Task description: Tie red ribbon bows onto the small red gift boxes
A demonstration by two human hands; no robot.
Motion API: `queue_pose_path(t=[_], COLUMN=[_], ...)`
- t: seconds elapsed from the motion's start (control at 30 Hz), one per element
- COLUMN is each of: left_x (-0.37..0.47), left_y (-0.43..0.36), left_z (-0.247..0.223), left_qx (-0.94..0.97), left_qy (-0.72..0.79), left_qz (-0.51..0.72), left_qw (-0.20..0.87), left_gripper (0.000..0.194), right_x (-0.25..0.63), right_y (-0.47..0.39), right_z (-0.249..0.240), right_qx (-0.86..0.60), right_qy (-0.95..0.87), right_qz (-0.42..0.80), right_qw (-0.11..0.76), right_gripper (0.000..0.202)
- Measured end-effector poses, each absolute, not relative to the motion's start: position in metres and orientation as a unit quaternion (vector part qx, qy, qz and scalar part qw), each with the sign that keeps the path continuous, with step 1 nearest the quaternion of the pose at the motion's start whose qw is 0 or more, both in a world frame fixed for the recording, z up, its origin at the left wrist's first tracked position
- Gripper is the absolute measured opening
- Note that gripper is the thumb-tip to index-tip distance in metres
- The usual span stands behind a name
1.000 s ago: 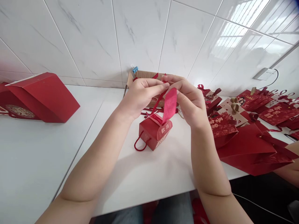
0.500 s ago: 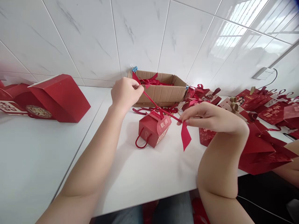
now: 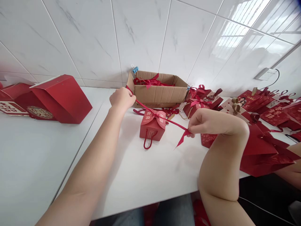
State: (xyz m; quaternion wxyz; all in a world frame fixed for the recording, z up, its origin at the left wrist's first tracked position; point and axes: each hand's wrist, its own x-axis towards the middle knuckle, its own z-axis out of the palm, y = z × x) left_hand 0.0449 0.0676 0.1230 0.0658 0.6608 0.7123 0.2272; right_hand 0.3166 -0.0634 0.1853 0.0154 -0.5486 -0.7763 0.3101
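Observation:
A small red gift box [image 3: 153, 129] with a twisted cord handle sits on the white table [image 3: 150, 175]. Across its top runs a red ribbon [image 3: 175, 123], crossed at the middle and pulled straight to both sides. My left hand [image 3: 122, 99], in front of the cardboard box, pinches one end up and to the left of the gift box. The other end is pinched by my right hand [image 3: 199, 124] to the right, with a pointed tail hanging below the fingers.
Behind stands a cardboard box [image 3: 160, 94] of red ribbons with a blue binder clip [image 3: 134, 69]. Large red boxes [image 3: 68, 100] stand at the left. Several red gift bags [image 3: 256, 147] crowd the right side, where part of another person's arm [image 3: 290, 171] shows.
The gift box has turned and stands more squarely, its top flaps drawn together. My left hand has moved down and left, my right hand slightly right and down, and the ribbon lies lower.

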Motion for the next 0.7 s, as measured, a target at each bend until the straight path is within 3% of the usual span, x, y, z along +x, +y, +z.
queue_pose_path(t=[0.1, 0.2, 0.37, 0.57, 0.7], left_x=[0.043, 0.041, 0.043, 0.052, 0.056], left_y=[0.068, 0.064, 0.048, 0.03, 0.029], left_z=[0.124, 0.129, 0.142, 0.155, 0.154], left_qx=[0.659, 0.668, 0.772, 0.857, 0.86], left_qy=[0.729, 0.725, 0.615, 0.483, 0.481], left_qz=[0.156, 0.128, 0.107, 0.011, 0.017], left_qw=[0.096, 0.105, 0.12, 0.181, 0.17], left_gripper=[0.013, 0.03, 0.043, 0.049, 0.043], right_x=[0.321, 0.323, 0.313, 0.294, 0.281], right_y=[-0.057, -0.052, -0.04, -0.022, -0.022], right_z=[0.182, 0.179, 0.17, 0.15, 0.149], right_qx=[-0.556, -0.59, -0.663, -0.698, -0.578], right_qy=[-0.781, -0.764, -0.713, -0.668, -0.771], right_qz=[0.283, 0.253, 0.176, 0.033, 0.145], right_qw=[0.027, 0.059, 0.142, 0.255, 0.227], right_gripper=[0.021, 0.018, 0.012, 0.036, 0.028])
